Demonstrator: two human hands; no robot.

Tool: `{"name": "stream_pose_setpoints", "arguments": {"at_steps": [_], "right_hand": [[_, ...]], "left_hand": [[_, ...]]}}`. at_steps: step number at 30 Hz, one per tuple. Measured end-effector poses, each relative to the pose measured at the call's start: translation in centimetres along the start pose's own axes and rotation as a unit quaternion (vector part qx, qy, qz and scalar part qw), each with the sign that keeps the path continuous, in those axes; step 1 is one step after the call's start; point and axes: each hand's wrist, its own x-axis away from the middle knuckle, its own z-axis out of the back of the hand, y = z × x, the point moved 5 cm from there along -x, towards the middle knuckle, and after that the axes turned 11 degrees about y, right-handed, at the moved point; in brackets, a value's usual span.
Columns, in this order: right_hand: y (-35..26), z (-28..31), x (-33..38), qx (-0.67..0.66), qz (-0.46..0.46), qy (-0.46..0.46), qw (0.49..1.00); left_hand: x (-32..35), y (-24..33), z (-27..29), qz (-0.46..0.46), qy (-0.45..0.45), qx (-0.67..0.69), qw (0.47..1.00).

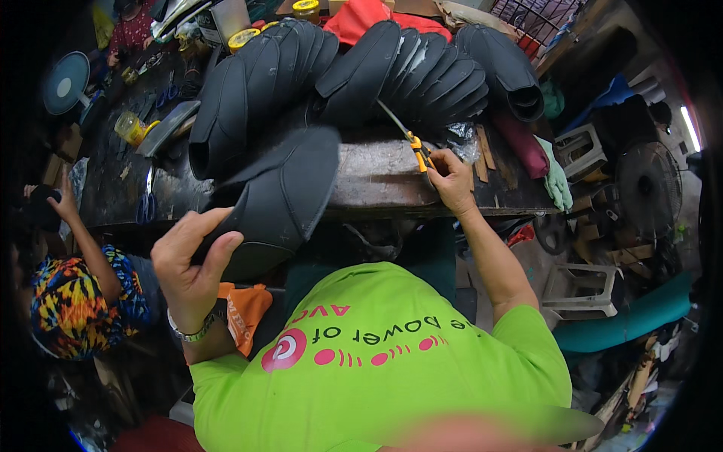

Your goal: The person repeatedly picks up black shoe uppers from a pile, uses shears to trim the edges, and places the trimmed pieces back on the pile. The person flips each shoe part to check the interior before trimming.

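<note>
Scissors with yellow-and-black handles and a slim metal blade section [419,153] are resting in the grasp of the person's right hand [452,181], right of centre, its fingers wrapping round the handles while the tip is pointing toward the upper left. The left hand [188,260], left of centre, is pinching a curved, stitched black shoe upper [286,192] between thumb and fingers at its lower left edge; the upper is hanging in front of the dark workbench [504,197], its broad side facing the camera. Across the top of the frame, matching black uppers are standing in a left row [226,105], a middle row [358,71] and a right-hand bundle [504,64]. Among the containers, a clear jar with yellow colouring [129,128] is sitting at the upper left, its contents too unclear to tell. Near the top edge, a round yellow-topped pot [242,39], a second yellow-lidded jar [305,7] and a pale translucent tub [230,16] are standing behind the uppers, their contents hidden. An orange printed bag [245,309] is lying below the left hand, whatever it is holding being out of sight.
</note>
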Motion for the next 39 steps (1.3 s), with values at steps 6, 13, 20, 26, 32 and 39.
{"name": "stream_pose_setpoints", "arguments": {"at_steps": [6,13,20,26,32,39], "right_hand": [[1.1,0.8,-0.1,-0.157,-0.064,0.083,0.982],[2.3,0.5,-0.1,-0.159,-0.045,0.07,0.984],[2.5,0.7,0.1,-0.178,-0.065,0.08,0.979],[-0.2,1.0,-0.8,-0.323,-0.196,0.067,0.923],[-3.9,-0.5,-3.6,-0.417,-0.326,0.023,0.848],[-4.4,-1.7,-7.6,-0.512,-0.349,-0.028,0.784]], "left_hand": [[-6.7,-0.2,-5.0,-0.194,0.085,-0.073,0.975],[-18.3,-9.0,-20.4,-0.283,-0.003,-0.072,0.956],[-18.2,-14.8,-23.7,-0.096,0.019,0.067,0.993],[-14.3,-17.6,-21.9,0.072,0.185,0.192,0.961],[-12.2,-19.9,-23.0,0.155,0.213,0.291,0.92],[-12.2,-19.3,-22.8,0.148,0.201,0.277,0.928]]}}
